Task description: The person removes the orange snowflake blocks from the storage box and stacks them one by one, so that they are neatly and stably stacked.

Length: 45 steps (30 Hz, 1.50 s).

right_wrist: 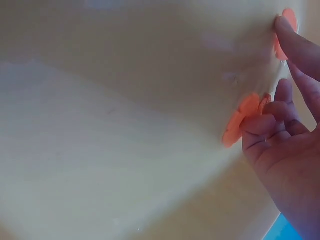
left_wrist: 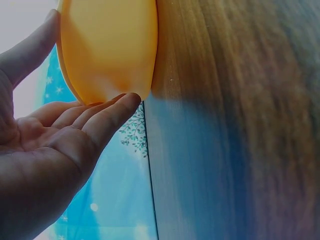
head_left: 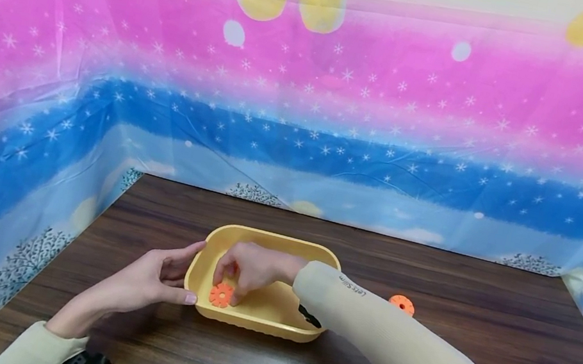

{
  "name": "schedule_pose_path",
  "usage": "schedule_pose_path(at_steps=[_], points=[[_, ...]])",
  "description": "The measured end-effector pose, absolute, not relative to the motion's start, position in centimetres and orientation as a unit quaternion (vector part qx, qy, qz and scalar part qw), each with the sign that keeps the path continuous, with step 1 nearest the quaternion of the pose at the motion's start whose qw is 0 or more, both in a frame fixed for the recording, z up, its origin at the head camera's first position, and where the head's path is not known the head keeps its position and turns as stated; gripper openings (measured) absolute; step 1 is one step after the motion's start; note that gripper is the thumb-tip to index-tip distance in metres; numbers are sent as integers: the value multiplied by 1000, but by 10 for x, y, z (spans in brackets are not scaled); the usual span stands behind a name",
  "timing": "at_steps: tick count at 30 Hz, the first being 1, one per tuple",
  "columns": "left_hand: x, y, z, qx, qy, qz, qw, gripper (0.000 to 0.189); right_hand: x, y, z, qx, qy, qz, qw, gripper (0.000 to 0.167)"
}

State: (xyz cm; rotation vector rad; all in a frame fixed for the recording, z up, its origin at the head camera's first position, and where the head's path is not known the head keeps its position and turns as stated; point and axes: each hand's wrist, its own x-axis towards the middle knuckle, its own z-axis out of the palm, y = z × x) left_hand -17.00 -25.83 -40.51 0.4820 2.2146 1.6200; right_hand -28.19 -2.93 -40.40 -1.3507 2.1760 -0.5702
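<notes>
A yellow plastic tub (head_left: 266,327) with rounded corners stands on the table. My left hand (head_left: 154,278) holds its left end, thumb at the front corner and fingers along the outer wall; in the left wrist view the palm stays off the tub (left_wrist: 112,45). Inside the tub my right hand (head_left: 252,269) reaches down to the left end. Its curled fingers hold a notched orange disc (right_wrist: 235,125), with another bit of orange (right_wrist: 265,101) partly hidden behind them. The thumb touches a second orange disc (right_wrist: 286,47), flower-like with a centre hole.
Another orange notched disc (head_left: 402,304) lies on the dark wood table (head_left: 461,283) to the right of the tub, partly behind my right sleeve (head_left: 387,335). A patterned cloth (head_left: 298,144) hangs along the table's back and left edges.
</notes>
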Motion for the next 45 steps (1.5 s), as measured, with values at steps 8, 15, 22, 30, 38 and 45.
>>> schedule_pose_path(at_steps=[8,15,22,30,38,45], points=[[-169,-257,-405,167,781,574,177,96,-280,-28,-403,-483,806,-224,257,38],[-169,-257,-405,166,780,576,181,96,-280,-26,-402,-492,802,-216,262,45],[-168,-256,-403,165,778,578,182,96,-280,-23,-398,-489,793,-230,281,42],[-168,-256,-403,167,781,575,179,96,-281,-23,-396,-492,792,-228,281,37],[-169,-257,-404,159,782,575,181,96,-283,-20,-384,-498,791,-230,269,35],[-169,-257,-403,158,788,568,175,96,-286,-14,-367,-490,801,-239,248,36]])
